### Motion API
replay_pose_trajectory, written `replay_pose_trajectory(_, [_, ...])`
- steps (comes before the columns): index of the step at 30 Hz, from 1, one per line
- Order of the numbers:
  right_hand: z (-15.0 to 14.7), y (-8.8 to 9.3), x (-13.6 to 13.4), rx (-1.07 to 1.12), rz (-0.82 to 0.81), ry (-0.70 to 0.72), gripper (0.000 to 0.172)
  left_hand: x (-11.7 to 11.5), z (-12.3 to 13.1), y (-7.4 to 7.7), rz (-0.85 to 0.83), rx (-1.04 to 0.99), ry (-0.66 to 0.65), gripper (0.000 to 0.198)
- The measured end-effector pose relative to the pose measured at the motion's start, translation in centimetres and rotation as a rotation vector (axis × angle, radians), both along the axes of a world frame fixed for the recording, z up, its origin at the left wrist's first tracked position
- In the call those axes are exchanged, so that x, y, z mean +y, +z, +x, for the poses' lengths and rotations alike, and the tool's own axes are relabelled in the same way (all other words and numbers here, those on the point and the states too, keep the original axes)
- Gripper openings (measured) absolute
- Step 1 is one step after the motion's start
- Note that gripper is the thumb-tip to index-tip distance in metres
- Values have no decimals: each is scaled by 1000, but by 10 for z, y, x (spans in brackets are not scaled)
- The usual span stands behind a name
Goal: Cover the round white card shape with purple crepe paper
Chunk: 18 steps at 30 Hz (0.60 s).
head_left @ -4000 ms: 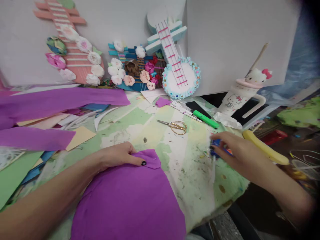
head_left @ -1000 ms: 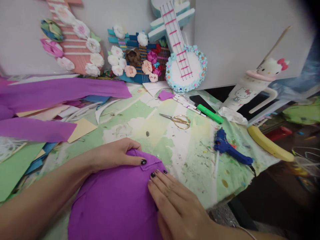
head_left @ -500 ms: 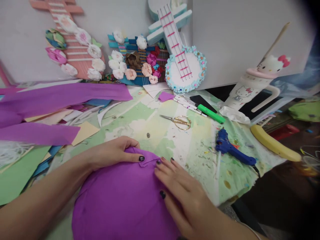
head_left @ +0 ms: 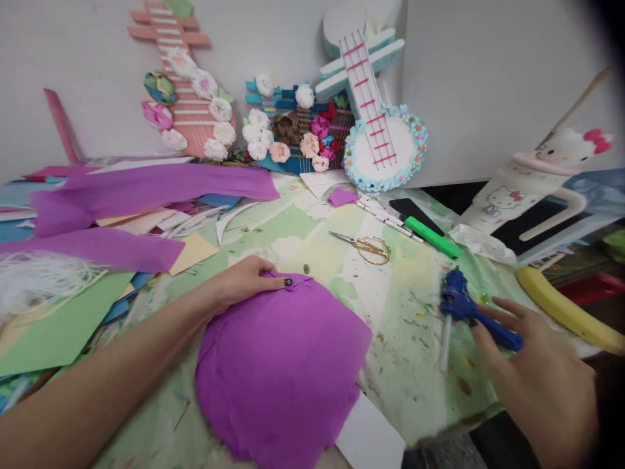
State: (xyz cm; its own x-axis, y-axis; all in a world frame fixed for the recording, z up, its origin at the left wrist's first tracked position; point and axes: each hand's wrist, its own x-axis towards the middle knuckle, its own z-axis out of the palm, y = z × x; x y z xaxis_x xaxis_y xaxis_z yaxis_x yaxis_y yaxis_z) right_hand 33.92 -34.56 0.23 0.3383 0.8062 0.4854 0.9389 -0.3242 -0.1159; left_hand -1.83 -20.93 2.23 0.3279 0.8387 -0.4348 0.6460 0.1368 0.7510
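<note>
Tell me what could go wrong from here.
The right hand is at the handle of the glue gun; if the gun is hot, a slip toward its tip might burn that hand.
The left hand holds the purple sheet near its top edge, so the unheld right side might shift or crease.

A left hand point(head_left: 241, 285) pinches the upper edge of a purple-covered piece point(head_left: 283, 365), thumb on top, as a white panel point(head_left: 374, 435) juts from beneath its lower right side. The right hand point(head_left: 541, 374) reaches around the handle of a blue glue gun point(head_left: 455, 298), a pale glue stick point(head_left: 445, 342) protruding from it; how firmly the fingers close is unclear. On the green-and-white worktop point(head_left: 400, 319) lie gold-handled scissors point(head_left: 372, 249), a green marker point(head_left: 432, 236) and, at left, purple strips point(head_left: 170, 189) over scraps. Behind, flower-trimmed pink point(head_left: 188, 117) and pale-blue point(head_left: 375, 146) string-instrument models stand near a lidded mug point(head_left: 505, 198).
</note>
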Motion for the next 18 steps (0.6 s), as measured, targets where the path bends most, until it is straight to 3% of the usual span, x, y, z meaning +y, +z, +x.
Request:
replay_pose_trajectory(1, [12,-6,1,-82,-24,-76,57,0,1,-1,65,41,-33,44])
replay_pose_trajectory(4, [36,-23,4,-236,-121,-49,76,-3,3,-2,282,143,-102,34])
replay_pose_trajectory(7, [47,-29,10,-242,-185,29,78,-9,7,-2,541,222,-182,20])
replay_pose_trajectory(9, [54,-29,16,-192,-219,9,73,-12,10,0,659,249,-278,14])
replay_pose_trajectory(11, [62,-26,23,-123,-246,-1,66,-14,11,1,681,218,-376,16])
replay_pose_trajectory(14, [72,-21,32,-30,-285,130,50,-11,7,5,626,109,-492,21])
replay_pose_trajectory(16, [75,-17,35,2,-301,214,39,-8,2,8,600,73,-544,17])
replay_pose_trajectory(18, [74,-12,33,32,-303,211,31,-5,-2,9,587,52,-568,23])
